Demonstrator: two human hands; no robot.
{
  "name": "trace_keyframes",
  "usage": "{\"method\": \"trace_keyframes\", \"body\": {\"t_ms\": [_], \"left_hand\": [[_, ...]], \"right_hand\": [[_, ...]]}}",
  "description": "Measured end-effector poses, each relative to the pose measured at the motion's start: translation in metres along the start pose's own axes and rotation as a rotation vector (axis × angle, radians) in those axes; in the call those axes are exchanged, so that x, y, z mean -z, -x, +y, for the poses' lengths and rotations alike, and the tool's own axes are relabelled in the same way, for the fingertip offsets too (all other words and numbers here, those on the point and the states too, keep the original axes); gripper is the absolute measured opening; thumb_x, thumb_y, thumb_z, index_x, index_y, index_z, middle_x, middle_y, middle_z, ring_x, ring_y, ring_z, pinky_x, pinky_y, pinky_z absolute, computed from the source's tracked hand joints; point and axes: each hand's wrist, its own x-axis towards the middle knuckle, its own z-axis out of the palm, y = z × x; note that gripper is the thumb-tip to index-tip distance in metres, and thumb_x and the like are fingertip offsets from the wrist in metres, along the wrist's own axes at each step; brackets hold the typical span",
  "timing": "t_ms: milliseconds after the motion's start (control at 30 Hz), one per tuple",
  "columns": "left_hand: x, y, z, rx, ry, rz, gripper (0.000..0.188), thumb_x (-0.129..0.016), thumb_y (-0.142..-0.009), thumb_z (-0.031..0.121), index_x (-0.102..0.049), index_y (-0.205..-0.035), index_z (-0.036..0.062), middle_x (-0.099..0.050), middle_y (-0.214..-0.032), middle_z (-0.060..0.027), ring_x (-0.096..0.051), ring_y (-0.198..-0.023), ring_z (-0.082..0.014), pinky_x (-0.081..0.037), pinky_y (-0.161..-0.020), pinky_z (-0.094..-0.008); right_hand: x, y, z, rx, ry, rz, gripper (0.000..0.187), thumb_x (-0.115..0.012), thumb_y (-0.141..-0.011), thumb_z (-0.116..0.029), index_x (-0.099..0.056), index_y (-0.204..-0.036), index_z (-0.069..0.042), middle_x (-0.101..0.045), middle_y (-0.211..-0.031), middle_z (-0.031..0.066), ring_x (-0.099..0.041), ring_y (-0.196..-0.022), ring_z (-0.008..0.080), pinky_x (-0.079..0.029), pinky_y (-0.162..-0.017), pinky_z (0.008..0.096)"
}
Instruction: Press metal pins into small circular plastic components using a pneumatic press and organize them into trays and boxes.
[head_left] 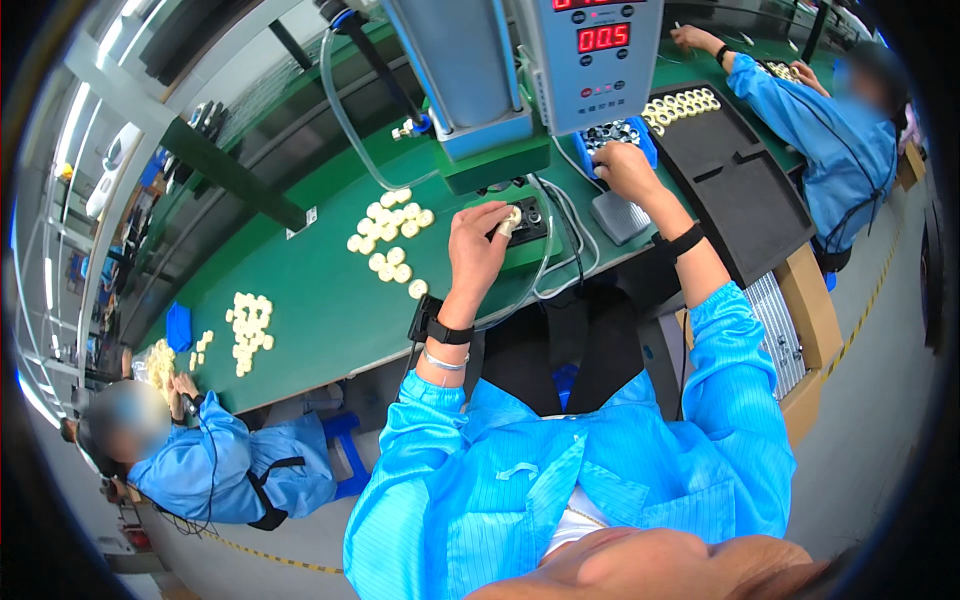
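Note:
My left hand (pixel 476 248) is closed around a small cream plastic part (pixel 511 220), with thumb and fingertips at its sides. That part sits at the black fixture (pixel 530 222) on the green base of a bench press (pixel 490 150). Over at the right, my right hand (pixel 628 172) is at the near edge of a blue bin (pixel 648 150) of small dark and metallic pieces (pixel 612 134). Its fingers are pinched together, and whatever lies between them is too small to make out. Several round cream parts (pixel 385 225) lie loose on the green table left of the press.
A grey box-shaped pedal (pixel 620 218) and looping cables (pixel 575 255) lie right of the fixture. A black tray (pixel 735 185) has rows of cream rings (pixel 685 105) beyond it. A control box (pixel 595 70) with red digits hangs above. Co-workers sit at left (pixel 240 460) and right (pixel 835 150).

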Motion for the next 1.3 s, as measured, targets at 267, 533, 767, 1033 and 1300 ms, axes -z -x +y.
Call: {"method": "trace_keyframes", "body": {"t_ms": [267,533,767,1033,1300], "left_hand": [[0.007,-0.002,0.005,0.161,0.085,-0.053,0.029,-0.072,-0.079,0.009,-0.071,-0.108,0.0060,-0.070,-0.110,-0.0109,-0.060,-0.107,-0.0280,-0.044,-0.097,-0.0384],[0.026,0.025,0.007,-0.094,-0.241,0.039,0.046,-0.071,-0.076,0.008,-0.063,-0.121,0.0064,-0.058,-0.127,-0.0151,-0.050,-0.119,-0.0359,-0.042,-0.100,-0.0438],[0.068,0.104,-0.031,0.013,-0.821,0.076,0.038,-0.067,-0.080,0.012,-0.064,-0.117,0.0062,-0.056,-0.127,-0.0150,-0.048,-0.121,-0.0376,-0.039,-0.097,-0.0497],[0.063,0.121,-0.049,0.123,-0.678,0.109,0.036,-0.064,-0.082,0.011,-0.063,-0.117,0.0039,-0.058,-0.125,-0.0168,-0.051,-0.116,-0.0368,-0.039,-0.097,-0.0483],[0.063,0.116,-0.043,0.090,-0.690,0.171,0.033,-0.067,-0.079,0.011,-0.065,-0.111,0.0042,-0.060,-0.119,-0.0160,-0.056,-0.109,-0.0346,-0.041,-0.093,-0.0463]], "right_hand": [[0.017,0.009,-0.016,-0.282,-0.309,0.136,0.025,-0.067,-0.075,0.000,-0.070,-0.100,-0.001,-0.070,-0.088,0.0141,-0.067,-0.076,0.0230,-0.054,-0.072,0.0348],[0.034,0.039,-0.049,-0.374,-1.388,0.191,0.029,-0.063,-0.087,-0.001,-0.062,-0.115,0.007,-0.068,-0.104,0.0140,-0.069,-0.093,0.0202,-0.055,-0.082,0.0292],[0.016,0.048,-0.096,-0.516,-1.630,0.118,0.023,-0.063,-0.093,-0.010,-0.064,-0.109,0.006,-0.068,-0.100,0.0145,-0.070,-0.087,0.0211,-0.059,-0.074,0.0301],[-0.032,0.014,-0.153,-0.664,-2.192,-0.005,0.016,-0.058,-0.094,-0.005,-0.060,-0.104,0.008,-0.067,-0.101,0.0197,-0.069,-0.094,0.0280,-0.059,-0.082,0.0332],[-0.036,0.018,-0.148,-0.598,-2.309,0.018,0.020,-0.056,-0.093,-0.001,-0.058,-0.110,0.009,-0.065,-0.111,0.0191,-0.065,-0.108,0.0290,-0.056,-0.095,0.0320]]}}
